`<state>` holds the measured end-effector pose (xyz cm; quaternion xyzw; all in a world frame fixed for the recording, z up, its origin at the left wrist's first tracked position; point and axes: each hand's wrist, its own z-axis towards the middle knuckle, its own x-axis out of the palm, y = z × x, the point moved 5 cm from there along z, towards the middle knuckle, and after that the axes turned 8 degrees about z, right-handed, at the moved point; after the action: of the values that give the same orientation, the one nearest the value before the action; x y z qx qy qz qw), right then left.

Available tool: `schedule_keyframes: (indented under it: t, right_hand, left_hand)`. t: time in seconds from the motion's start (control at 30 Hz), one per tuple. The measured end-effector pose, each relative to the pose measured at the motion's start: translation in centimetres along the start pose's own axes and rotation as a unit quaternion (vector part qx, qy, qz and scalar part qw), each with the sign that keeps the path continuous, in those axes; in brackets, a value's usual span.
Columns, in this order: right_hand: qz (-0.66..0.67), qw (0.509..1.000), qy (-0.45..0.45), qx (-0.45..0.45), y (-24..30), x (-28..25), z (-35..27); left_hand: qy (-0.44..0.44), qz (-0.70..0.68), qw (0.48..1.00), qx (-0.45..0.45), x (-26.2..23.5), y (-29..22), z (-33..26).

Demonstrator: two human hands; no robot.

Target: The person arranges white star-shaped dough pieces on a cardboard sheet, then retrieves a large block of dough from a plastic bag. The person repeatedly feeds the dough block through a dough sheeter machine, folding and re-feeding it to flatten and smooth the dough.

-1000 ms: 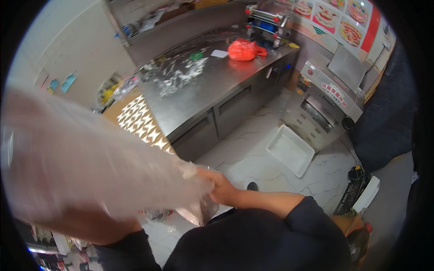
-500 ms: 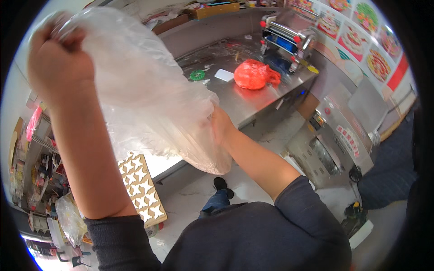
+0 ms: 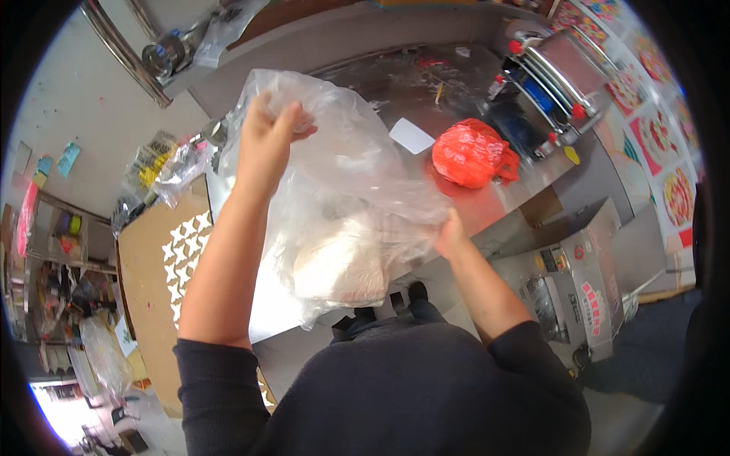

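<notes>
A large clear plastic bag point(image 3: 342, 156) hangs in front of me, above the near edge of the steel worktable. A pale, cream-white mass point(image 3: 342, 266) fills its lower part; through the film I cannot tell what it is. My left hand point(image 3: 270, 144) is raised at the bag's upper left, with its fingers curled on the film near the top. Lower down and to the right, my right hand point(image 3: 450, 234) pinches the bag's right edge. The film is stretched between the two hands.
The steel worktable point(image 3: 365, 83) carries a red plastic bag point(image 3: 471, 153), a white card-like scraper point(image 3: 411, 136) and a roller machine point(image 3: 551, 83). A brown board with white star-shaped pieces point(image 3: 176, 251) lies left. A metal machine point(image 3: 578, 292) stands right, beside a person's dark clothing point(image 3: 646, 342).
The left hand has come down and inward, and the bag has moved over the table edge with its pale contents now plainer. The right hand has shifted right, still on the bag.
</notes>
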<state>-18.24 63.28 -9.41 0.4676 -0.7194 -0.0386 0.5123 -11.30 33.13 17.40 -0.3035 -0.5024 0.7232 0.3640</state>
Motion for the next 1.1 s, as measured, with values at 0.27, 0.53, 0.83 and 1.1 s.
schedule_keyframes:
  t: [0.27, 0.53, 0.83, 1.1]
  right_hand:
    - [-0.437, 0.863, -0.151, 0.205, 3.6, -12.5, 0.6]
    - [-0.614, 0.547, 0.353, -0.446, 14.0, 14.2, 0.3]
    - [-0.827, 0.46, 0.294, -0.133, 0.2, 13.6, 18.3]
    - [-0.38, 0.646, 0.314, 0.583, 6.2, 9.7, -2.0]
  left_hand:
    - [-0.008, 0.474, 0.88, -0.039, -1.5, 13.5, -17.0]
    - [-0.1, 0.562, 0.806, -0.157, 5.8, 17.7, -20.3]
    - [-0.026, 0.604, 0.778, -0.174, 7.0, 21.6, -13.0]
    - [-0.422, 0.023, 0.873, -0.245, -3.3, 9.9, -28.4]
